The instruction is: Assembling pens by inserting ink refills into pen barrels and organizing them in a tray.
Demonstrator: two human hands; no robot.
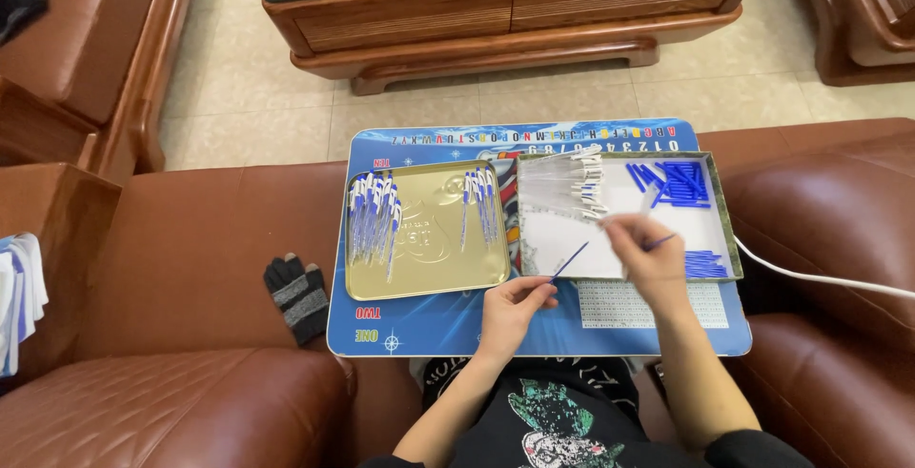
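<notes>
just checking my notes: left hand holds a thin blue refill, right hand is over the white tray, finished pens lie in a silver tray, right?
Not quite: the head view shows the finished pens lying in a gold tray, not silver. The left hand does hold the blue refill, and the right hand is over the white tray.

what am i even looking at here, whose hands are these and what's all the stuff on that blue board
This is one picture from a camera worn on a person's head, looking down at their own two bare hands. The left hand pinches a thin blue refill. The right hand holds a clear pen tube with another blue piece. In front lies a blue board resting on a brown leather seat. On it sit a gold metal tray with finished blue and white pens, and a white box holding clear tubes and blue parts. A striped glove lies to the left.
</notes>
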